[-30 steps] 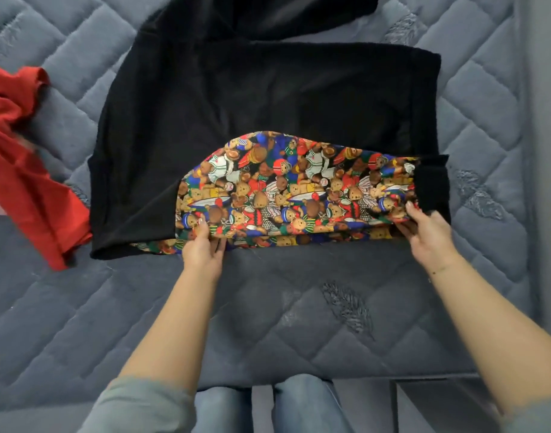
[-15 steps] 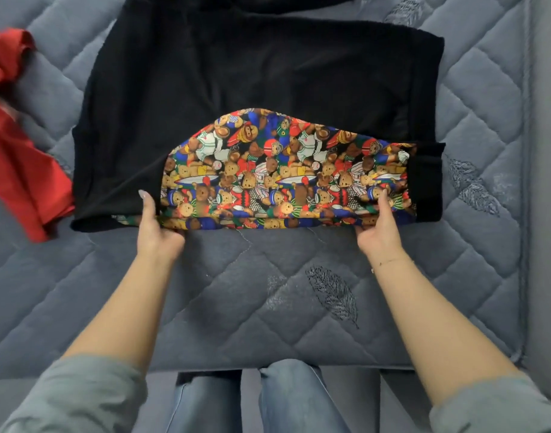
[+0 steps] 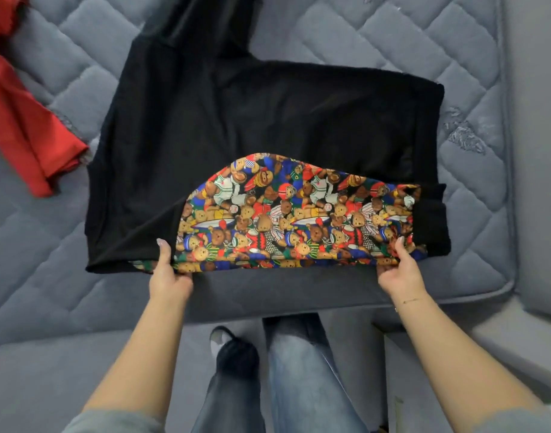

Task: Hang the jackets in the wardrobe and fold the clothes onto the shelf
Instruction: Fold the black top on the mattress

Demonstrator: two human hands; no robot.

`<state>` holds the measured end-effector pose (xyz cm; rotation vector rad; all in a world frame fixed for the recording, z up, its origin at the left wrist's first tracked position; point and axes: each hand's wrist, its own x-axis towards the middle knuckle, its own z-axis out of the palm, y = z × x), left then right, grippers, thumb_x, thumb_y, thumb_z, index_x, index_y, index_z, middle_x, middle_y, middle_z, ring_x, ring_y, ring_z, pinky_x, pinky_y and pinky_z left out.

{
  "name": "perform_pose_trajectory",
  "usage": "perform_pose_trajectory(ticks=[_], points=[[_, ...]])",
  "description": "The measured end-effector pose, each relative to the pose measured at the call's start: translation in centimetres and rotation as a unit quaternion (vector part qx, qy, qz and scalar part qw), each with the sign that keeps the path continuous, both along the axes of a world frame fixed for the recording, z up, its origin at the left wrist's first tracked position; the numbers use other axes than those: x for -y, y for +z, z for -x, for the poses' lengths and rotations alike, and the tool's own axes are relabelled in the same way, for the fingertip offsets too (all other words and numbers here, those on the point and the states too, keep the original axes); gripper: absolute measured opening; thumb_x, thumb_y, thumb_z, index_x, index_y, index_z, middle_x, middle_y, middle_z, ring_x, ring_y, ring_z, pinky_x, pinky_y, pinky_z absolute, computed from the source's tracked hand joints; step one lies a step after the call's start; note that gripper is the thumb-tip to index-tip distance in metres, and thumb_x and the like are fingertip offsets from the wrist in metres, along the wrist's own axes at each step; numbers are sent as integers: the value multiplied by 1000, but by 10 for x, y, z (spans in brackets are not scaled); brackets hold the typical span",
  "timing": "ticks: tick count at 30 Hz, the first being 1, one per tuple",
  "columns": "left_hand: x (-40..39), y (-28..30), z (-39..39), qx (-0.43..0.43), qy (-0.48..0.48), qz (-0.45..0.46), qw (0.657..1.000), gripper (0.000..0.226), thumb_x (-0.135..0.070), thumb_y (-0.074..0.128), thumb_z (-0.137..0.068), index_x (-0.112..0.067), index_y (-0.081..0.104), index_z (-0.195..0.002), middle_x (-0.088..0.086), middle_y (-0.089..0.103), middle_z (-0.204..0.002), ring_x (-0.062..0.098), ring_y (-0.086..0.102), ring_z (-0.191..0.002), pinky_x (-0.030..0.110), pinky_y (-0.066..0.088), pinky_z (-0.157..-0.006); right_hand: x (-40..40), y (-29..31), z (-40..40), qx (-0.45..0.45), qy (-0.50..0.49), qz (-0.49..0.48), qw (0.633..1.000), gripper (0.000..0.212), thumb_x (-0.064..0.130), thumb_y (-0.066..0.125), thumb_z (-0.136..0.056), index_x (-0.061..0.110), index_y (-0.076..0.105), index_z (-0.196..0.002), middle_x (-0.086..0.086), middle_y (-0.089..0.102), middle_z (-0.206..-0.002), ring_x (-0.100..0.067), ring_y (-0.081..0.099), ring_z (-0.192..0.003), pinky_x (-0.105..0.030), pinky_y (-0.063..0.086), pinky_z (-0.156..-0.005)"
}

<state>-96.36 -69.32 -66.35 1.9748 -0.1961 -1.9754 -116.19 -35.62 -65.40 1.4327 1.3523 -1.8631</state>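
Black jacket (image 3: 268, 126) lies flat on the grey quilted mattress (image 3: 392, 35), its teddy-bear print lining (image 3: 296, 214) exposed along the near edge. Your left hand (image 3: 168, 273) pinches the near hem at the lining's left end; your right hand (image 3: 399, 270) pinches it at the right end. Red garment (image 3: 21, 120) sits far left, apart.

Both hands have shifted along the jacket's (image 3: 236, 126) near hem. The left hand (image 3: 168, 273) moved leftwards (to the lining's edge), the right hand (image 3: 399, 270) slightly inwards.
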Motion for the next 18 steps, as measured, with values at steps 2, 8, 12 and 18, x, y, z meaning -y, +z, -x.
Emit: perform_pose_trajectory(ticks=[2, 8, 12, 18], points=[[-19, 0, -30, 12, 3, -13, 1000, 67, -42, 76, -81, -12, 52, -135, 8, 69, -123, 21, 67, -110, 46, 51, -101, -17, -3, -33, 8, -16, -2, 1000, 15, 33, 65, -93, 19, 64, -101, -2, 69, -107, -15, 66, -95, -30, 54, -73], [-52, 16, -67, 8, -51, -35, 998, 40, -43, 66, -90, -16, 60, -118, 3, 67, -126, 14, 66, -105, 31, 57, -83, -37, -5, -85, 17, -40, 4, 999, 19, 30, 56, -99, 14, 59, -109, -4, 52, -143, -17, 48, -133, -29, 39, -110], [-79, 42, -61, 55, -105, -116, 986, 31, -36, 57, -98, -15, 61, -120, 0, 56, -141, 18, 50, -132, 37, 41, -109, -12, 16, -107, 68, 23, -28, 997, 42, 29, 52, -102, 13, 48, -140, -4, 50, -146, -22, 48, -134, -36, 41, -109], [-114, 82, 10, -72, -213, -217, 950, 20, -27, 67, -92, -13, 71, -106, 4, 76, -105, 19, 71, -97, 38, 55, -76, 21, 57, -85, -9, 72, -19, 997, 15, 21, 65, -94, 9, 68, -102, -8, 73, -104, -18, 72, -83, -30, 58, -68]])
